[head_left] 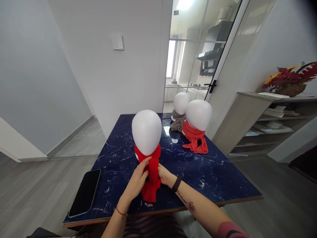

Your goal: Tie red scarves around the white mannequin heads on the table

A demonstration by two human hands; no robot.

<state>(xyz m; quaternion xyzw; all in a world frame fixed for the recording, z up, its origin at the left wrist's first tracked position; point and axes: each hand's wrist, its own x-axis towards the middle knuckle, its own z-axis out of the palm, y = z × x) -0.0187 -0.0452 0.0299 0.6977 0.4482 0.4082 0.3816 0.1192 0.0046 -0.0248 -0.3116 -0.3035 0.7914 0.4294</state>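
A white mannequin head [146,132] stands on the table in front of me with a bright red scarf [153,172] around its neck, its ends hanging down at the front onto the tabletop. My left hand [137,177] is at the scarf's left side, index finger on the cloth below the chin and thumb lower down; it grips the fabric there. From the right, my right hand [165,174] holds the scarf's edge, with its fingertips hidden behind the hanging cloth.
Two more white heads stand at the back right, one with a coral-red scarf [195,134], the other with a grey scarf [177,120]. A phone [85,191] lies near the left edge of the dark blue marbled table [119,165]. Shelves [269,135] stand to the right, beyond a glass door.
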